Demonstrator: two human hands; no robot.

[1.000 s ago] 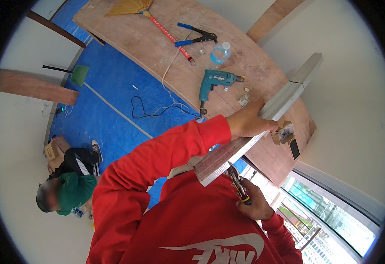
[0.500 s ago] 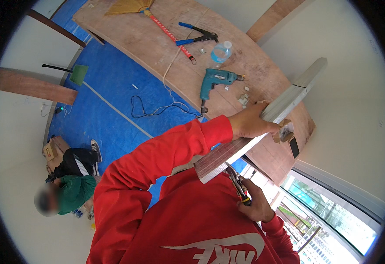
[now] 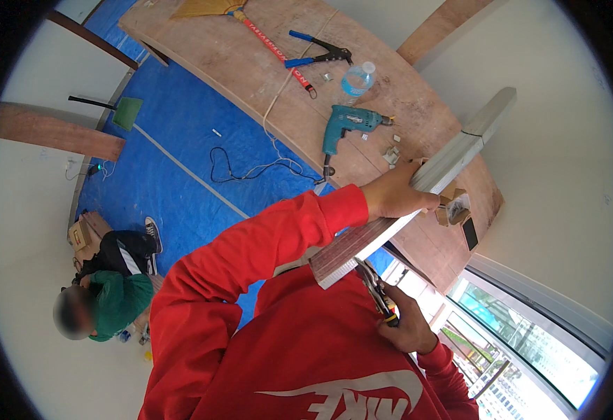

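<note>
Left hand (image 3: 394, 194): gripping the long bar (image 3: 450, 157), centre right
Right hand (image 3: 410, 320): closed around pliers (image 3: 373, 285), lower right
Drill (image 3: 348, 122): on surface (image 3: 411, 105), upper middle

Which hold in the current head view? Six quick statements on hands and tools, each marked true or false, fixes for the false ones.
1. The left hand grips the bar. True.
2. The drill lies on the table. True.
3. The right hand holds the drill. False: it holds pliers.
4. The dustpan is on the blue floor. True.
5. The broom lies beside the dustpan. False: it lies on the table.
6. The bottle is in the left hand. False: it is on the table, near the drill.
</note>
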